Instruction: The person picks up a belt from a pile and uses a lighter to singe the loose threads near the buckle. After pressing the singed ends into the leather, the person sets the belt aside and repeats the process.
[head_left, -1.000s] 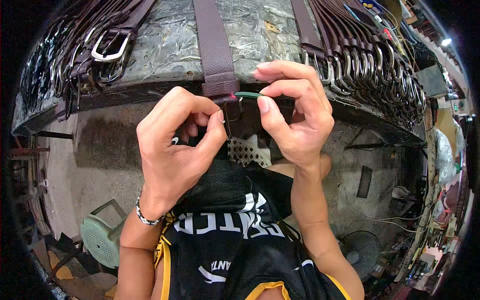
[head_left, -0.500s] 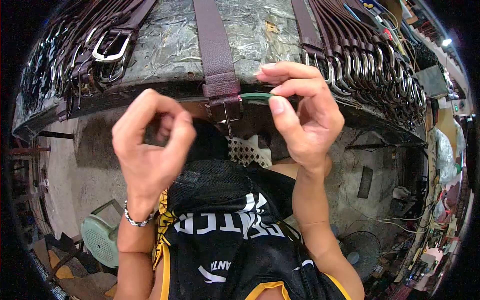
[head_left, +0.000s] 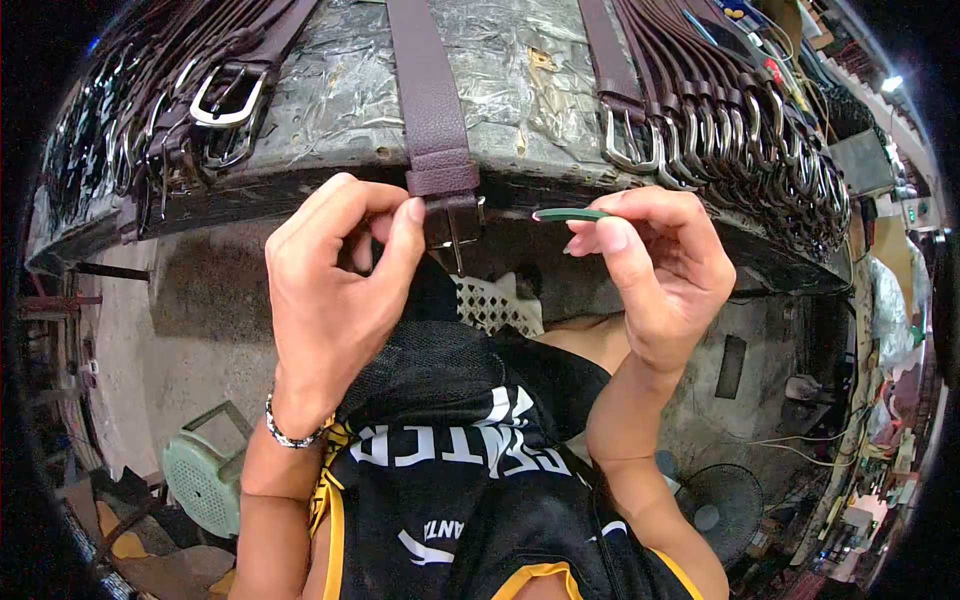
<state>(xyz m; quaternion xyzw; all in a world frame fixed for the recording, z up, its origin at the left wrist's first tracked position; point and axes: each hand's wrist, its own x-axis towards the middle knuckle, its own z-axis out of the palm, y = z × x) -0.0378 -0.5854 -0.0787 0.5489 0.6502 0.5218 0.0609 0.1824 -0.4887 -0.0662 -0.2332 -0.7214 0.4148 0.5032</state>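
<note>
A dark brown leather belt (head_left: 432, 95) hangs over the front edge of the bench, with its keeper loop (head_left: 443, 178) and metal buckle (head_left: 455, 235) at the lower end. My left hand (head_left: 340, 245) is closed in a pinch at the left edge of this buckle end, thumb and index against the leather; the other fingers are partly hidden. To the right of the buckle and apart from it, my right hand (head_left: 665, 260) pinches a thin, curved green strip (head_left: 570, 214). Its free end has a pinkish tip and points left toward the belt.
More brown belts with metal buckles hang at the bench's left (head_left: 225, 95) and right (head_left: 700, 130). Worn, shiny film covers the bench top (head_left: 340, 90). On the floor stand a green stool (head_left: 200, 485) and a fan (head_left: 725, 510). Cluttered items line the far right.
My left hand has moved right and up to the belt's buckle end. My right hand has drawn the green strip away to the right, so its tip no longer touches the belt.
</note>
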